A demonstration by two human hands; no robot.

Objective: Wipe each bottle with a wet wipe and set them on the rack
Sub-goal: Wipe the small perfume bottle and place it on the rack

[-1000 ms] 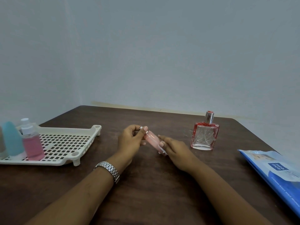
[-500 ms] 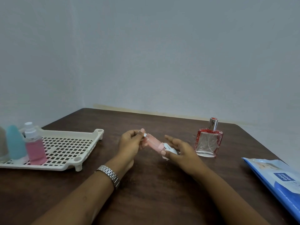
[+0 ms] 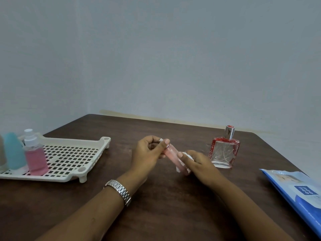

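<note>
right hand (image 3: 198, 162) now around pink bottle (image 3: 171, 153)

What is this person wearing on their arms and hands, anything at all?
Very little. Both forearms are bare as far as the picture shows, with no sleeves in view, and neither the left hand nor the right hand has a glove. The one worn item is a silver metal watch with a link band, on the left wrist.
</note>
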